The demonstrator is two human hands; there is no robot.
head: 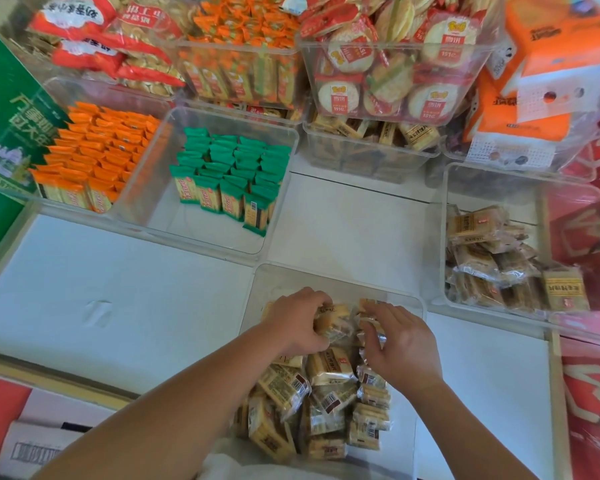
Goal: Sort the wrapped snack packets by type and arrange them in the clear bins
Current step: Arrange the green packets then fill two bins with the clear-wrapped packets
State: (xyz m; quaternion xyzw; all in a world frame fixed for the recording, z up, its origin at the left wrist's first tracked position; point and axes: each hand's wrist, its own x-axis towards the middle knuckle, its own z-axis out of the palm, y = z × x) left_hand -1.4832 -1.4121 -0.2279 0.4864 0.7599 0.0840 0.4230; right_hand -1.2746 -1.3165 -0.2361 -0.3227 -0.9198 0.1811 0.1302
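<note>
Both forearms reach into the near clear bin, which is loosely piled with tan wrapped packets.

- Left hand: fingers and thumb curled round one tan packet at the far end of the pile. That is a firm grip.
- Right hand: just beside the left, not touching it. Fingers are bent over the neighbouring packet, thumb against its near side. Looks like a pinch.
- Both gripped packets sit inside the near bin, touching each other, at the far edge of the pile.
- Under and behind the wrists the rest of the tan packets lie jumbled, barcodes facing up.
- Right of the right hand, well apart: a second clear bin with more tan packets of the same kind, heaped against its right side.
- Beyond the left hand: a bin of green packets, upright in rows and filling only its far part.
- Further left of that: orange packets, upright in tight rows.
- Far beyond both hands: stacked bins, one holding round rice crackers.
- White tabletop lies left of the left forearm.
</note>
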